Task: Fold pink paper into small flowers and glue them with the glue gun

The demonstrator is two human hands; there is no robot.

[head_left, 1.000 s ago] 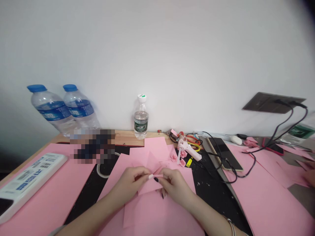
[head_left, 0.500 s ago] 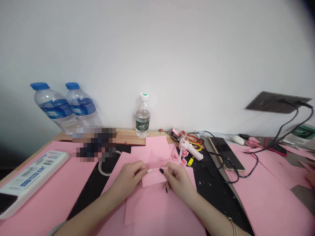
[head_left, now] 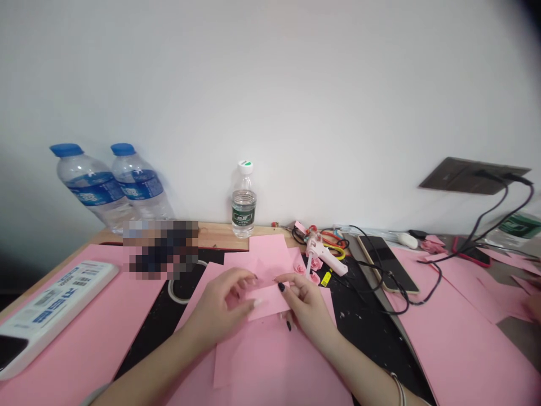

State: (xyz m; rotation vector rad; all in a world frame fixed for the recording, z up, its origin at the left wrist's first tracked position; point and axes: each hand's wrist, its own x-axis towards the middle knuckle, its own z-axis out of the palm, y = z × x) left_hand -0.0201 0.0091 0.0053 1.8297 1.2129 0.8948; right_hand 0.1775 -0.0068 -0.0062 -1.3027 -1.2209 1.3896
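A small folded piece of pink paper (head_left: 269, 301) is pinched between the thumb and fingers of my right hand (head_left: 306, 301), which has dark nails. My left hand (head_left: 226, 301) is beside the paper's left end, thumb apart from the curved fingers. Its thumb tip lies at the paper's edge; whether it touches is hard to tell. Larger pink sheets (head_left: 257, 361) lie beneath both hands. Just beyond my right hand are several small pink paper roses (head_left: 313, 265) and a white-and-pink hot glue gun (head_left: 327, 259).
A small water bottle (head_left: 244, 206) stands against the wall, with two large blue-capped bottles (head_left: 91, 186) to its left. A long white box (head_left: 59, 310) rests at left. Tape ring (head_left: 175, 290), phone (head_left: 389, 262) and black cables (head_left: 399, 299) lie around the black mat (head_left: 367, 338).
My left fingers have let go of the paper's left end and spread apart. My right hand still grips the paper, which now slants slightly.
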